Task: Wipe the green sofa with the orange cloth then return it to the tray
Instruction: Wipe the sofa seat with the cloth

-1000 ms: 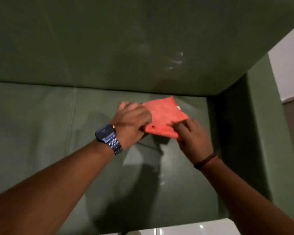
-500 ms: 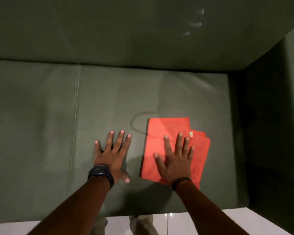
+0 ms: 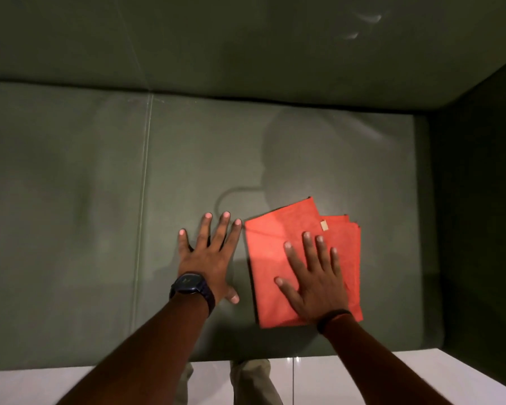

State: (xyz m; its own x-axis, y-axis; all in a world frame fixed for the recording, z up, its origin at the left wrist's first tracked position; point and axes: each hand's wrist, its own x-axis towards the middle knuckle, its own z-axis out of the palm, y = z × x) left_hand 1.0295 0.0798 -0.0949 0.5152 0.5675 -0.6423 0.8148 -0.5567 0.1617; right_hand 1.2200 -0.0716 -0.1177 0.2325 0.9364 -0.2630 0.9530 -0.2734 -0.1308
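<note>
The folded orange cloth (image 3: 275,249) lies flat on the right seat cushion of the green sofa (image 3: 304,159). My right hand (image 3: 316,276) rests palm down on the cloth, fingers spread, pressing it onto the seat. My left hand (image 3: 209,252), with a dark watch on the wrist, lies flat on the bare cushion just left of the cloth, fingers spread and holding nothing. No tray is in view.
The sofa backrest (image 3: 246,39) rises at the top and the armrest (image 3: 479,200) walls off the right side. A seam (image 3: 143,185) divides the seat cushions at left. White tiled floor (image 3: 362,375) runs along the sofa's front edge.
Both hands held the folded cloth up near the backrest a second ago. It now lies flat on the seat, with the right hand on it, and has turned slightly since half a second ago.
</note>
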